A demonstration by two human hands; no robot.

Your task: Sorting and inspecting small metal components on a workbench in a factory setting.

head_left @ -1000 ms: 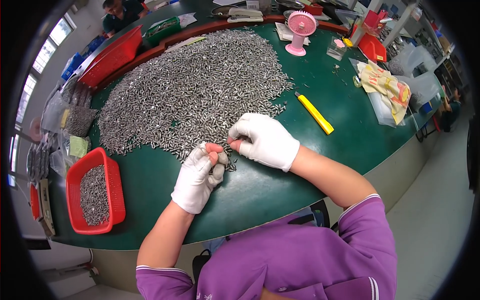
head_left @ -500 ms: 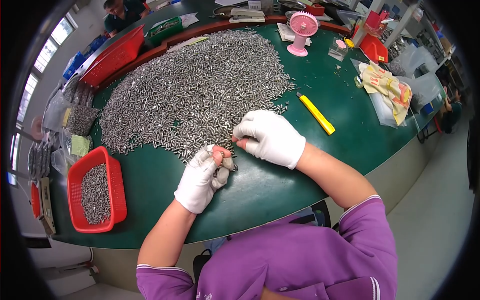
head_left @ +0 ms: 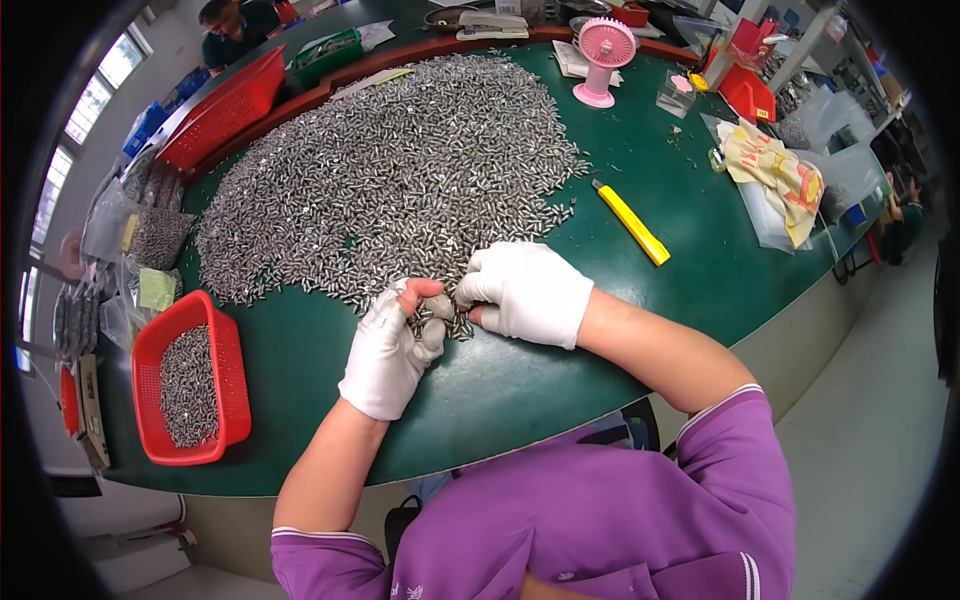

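A broad heap of small silvery metal pins [head_left: 400, 160] spreads over the green table. At its near edge my left hand [head_left: 378, 355], in a white glove with some fingertips showing, curls around a few pins. Close beside it, my right hand [head_left: 530, 295], gloved the same way, has its fingers drawn together and pointing down at the pins. Whatever lies between the right fingertips is hidden. The two hands are nearly touching, with loose pins between them.
A red plastic basket [head_left: 238, 390] partly filled with pins stands at the left. A yellow utility knife [head_left: 630, 222] lies right of the heap. Farther back are a pink fan [head_left: 604, 62] and a cloth bag [head_left: 770, 170]. A person [head_left: 238, 30] sits across the table.
My right hand has moved left and nearer to me, down to the pins by my left hand. The left hand has shifted slightly left, its thumb and forefinger looser.
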